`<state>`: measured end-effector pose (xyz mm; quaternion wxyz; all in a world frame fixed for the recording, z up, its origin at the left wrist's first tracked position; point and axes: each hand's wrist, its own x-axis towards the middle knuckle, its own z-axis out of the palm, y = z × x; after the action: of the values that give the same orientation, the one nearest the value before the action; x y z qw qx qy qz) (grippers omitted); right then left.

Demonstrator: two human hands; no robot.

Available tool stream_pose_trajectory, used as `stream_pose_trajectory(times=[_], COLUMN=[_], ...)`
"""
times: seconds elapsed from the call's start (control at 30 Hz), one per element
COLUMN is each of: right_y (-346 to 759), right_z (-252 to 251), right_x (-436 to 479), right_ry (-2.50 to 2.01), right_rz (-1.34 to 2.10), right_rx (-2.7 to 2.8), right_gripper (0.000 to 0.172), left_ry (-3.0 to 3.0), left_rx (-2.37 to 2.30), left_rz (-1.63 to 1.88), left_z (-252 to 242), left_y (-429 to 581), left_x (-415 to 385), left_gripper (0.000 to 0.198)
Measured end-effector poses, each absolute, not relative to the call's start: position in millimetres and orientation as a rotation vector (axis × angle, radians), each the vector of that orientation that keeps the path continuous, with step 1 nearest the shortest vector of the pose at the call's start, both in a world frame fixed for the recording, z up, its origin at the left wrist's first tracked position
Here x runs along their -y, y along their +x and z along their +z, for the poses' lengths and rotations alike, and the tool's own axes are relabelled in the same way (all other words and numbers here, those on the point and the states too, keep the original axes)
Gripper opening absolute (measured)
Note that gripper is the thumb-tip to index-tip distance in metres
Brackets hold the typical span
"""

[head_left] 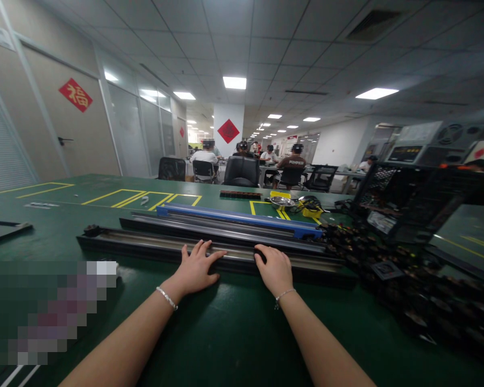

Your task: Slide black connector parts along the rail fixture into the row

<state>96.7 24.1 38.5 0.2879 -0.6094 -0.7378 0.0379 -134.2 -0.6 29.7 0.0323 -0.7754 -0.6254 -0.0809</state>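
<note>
A long black rail (129,243) with a pale channel along its middle lies across the green table. My left hand (196,269) rests with spread fingers on its near edge, holding nothing. To the right, my right hand (272,267) touches the same rail, its fingers bent and close together over a small dark spot; whether something is under them cannot be made out. Behind lies a second dark rail (226,230), and beyond it a blue rail (234,216). The right ends of the rails reach a heap of black parts (371,263).
A black open-framed case (415,199) stands at the right. Farther back are a metal bowl (281,201), yellow pieces (310,206) and a dark strip (241,195). A blurred-out object (60,312) lies at the left front. People sit at tables beyond.
</note>
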Motion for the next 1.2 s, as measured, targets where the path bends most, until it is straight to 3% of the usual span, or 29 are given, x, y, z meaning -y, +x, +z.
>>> stream_pose_trajectory(times=[0.13, 0.43, 1.2], right_y=[97.1, 101.1, 106.0], right_z=[36.8, 40.9, 42.8], right_x=[-26.4, -28.1, -28.5], right_ry=[-1.680, -1.663, -1.712], right_rz=[0.099, 0.057, 0.045], right_rx=[1.900, 1.871, 1.889], right_gripper=[0.041, 0.031, 0.032], left_ry=[-2.393, -2.383, -2.396], left_rx=[1.915, 1.910, 1.915], left_rz=[-0.258, -0.259, -0.263], left_z=[28.7, 27.7, 28.1], left_y=[-135.0, -135.2, -136.4], left_x=[0.0, 0.0, -0.7], left_gripper=[0.067, 0.067, 0.068])
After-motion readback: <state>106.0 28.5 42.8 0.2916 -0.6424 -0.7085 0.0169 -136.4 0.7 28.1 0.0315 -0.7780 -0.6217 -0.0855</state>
